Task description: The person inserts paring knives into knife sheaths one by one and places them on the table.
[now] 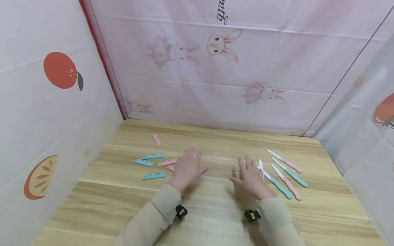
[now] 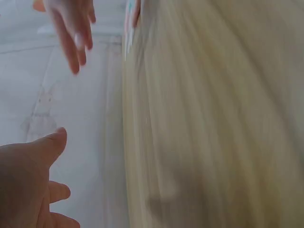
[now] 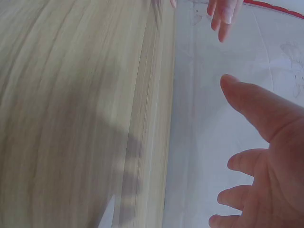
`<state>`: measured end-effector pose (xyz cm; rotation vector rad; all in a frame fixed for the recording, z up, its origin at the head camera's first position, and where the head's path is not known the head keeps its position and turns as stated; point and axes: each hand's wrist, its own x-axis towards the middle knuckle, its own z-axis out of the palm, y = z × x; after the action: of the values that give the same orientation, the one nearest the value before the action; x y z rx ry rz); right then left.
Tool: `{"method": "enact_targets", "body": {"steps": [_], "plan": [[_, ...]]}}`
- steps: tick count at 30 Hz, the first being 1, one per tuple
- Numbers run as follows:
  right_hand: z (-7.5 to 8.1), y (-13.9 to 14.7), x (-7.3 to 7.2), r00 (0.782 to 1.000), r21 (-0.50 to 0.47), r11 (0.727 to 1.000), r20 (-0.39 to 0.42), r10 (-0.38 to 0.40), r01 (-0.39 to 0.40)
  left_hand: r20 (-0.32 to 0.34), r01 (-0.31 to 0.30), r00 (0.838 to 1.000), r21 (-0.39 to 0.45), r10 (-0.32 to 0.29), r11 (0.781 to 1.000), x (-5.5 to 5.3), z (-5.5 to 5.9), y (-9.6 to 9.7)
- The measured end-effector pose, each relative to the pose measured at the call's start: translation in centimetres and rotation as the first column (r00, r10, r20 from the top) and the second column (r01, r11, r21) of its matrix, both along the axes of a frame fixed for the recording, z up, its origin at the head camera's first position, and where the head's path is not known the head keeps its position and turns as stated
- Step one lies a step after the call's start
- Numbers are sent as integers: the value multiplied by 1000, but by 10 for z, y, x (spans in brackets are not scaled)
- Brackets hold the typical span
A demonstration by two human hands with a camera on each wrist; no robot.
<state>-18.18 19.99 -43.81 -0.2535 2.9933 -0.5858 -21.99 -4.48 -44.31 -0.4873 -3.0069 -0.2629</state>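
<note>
My left hand [image 1: 187,171] hovers above the wooden table, fingers spread and holding nothing. It partly covers a pink knife sheath beside the other pink sheath [image 1: 167,163], and blue sheaths [image 1: 154,176] lie just left of it. Opposite, my right hand [image 1: 252,179] is also raised, its fingers and thumb apart and its palm bare in the right wrist view. Close to its right side lie several small paring knives with white blades, among them a turquoise-handled knife [image 1: 280,188] and a pink-handled knife [image 1: 291,188]. A white blade tip [image 3: 108,212] shows beneath the hand.
Farther back on the left lies a lone pink sheath [image 1: 156,140]. Printed cloth [image 1: 197,75] hangs along the table's back edge and both sides. Bare wood [image 1: 212,212] stretches between the forearms, and each wrist wears a black strap device [image 1: 181,212].
</note>
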Motion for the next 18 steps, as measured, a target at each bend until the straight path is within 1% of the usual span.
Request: {"method": "enact_targets", "body": {"steps": [4, 6, 9, 11, 13, 15, 18], "plan": [[0, 4, 4, 1000, -15, 1000, 5, -2, 2, 15, -27, 1000, 35, 27, 999, -17, 1, -13], [0, 6, 6, 1000, -29, 1000, 12, -2, 3, 18, -37, 999, 24, 37, 999, -28, 4, -20], [-1, 9, 7, 1000, -39, 999, 15, 7, -6, 14, -64, 998, -19, 64, 998, -44, 7, -34], [0, 11, 9, 1000, -46, 999, 17, 8, -7, 24, -90, 996, -62, 92, 994, -56, 8, -45], [0, 13, 9, 1000, -47, 999, 13, 7, -6, 39, -108, 993, -109, 113, 988, -70, 7, -59], [0, 15, 10, 1000, -43, 999, 8, 2, -1, 75, -138, 986, -131, 149, 982, -84, 3, -74], [1, 19, 11, 1000, -43, 999, -2, -4, 4, 129, -210, 966, -129, 226, 969, -103, -6, -99]]}}
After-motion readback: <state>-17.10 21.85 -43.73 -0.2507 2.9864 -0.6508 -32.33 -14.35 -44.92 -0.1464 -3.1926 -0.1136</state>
